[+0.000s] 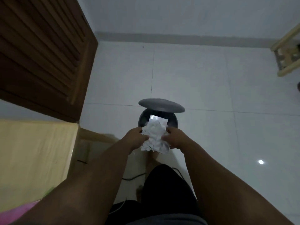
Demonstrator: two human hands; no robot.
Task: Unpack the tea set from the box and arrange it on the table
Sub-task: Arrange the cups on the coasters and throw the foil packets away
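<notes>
A bundle of crumpled white wrapping paper (155,135) is held over a round grey bin (174,122) on the floor. My left hand (135,137) grips the bundle's left side and my right hand (176,138) grips its right side. The bin's grey lid (161,105) stands raised behind the opening. The bundle's upper end reaches into the bin's mouth. No tea set and no box show in this view.
A dark wooden louvred door (40,51) fills the upper left. A pale wooden surface (35,153) lies at the left, with something pink at the bottom left corner. A light wooden stool (287,52) stands at the far right. White floor tiles (227,88) surround the bin.
</notes>
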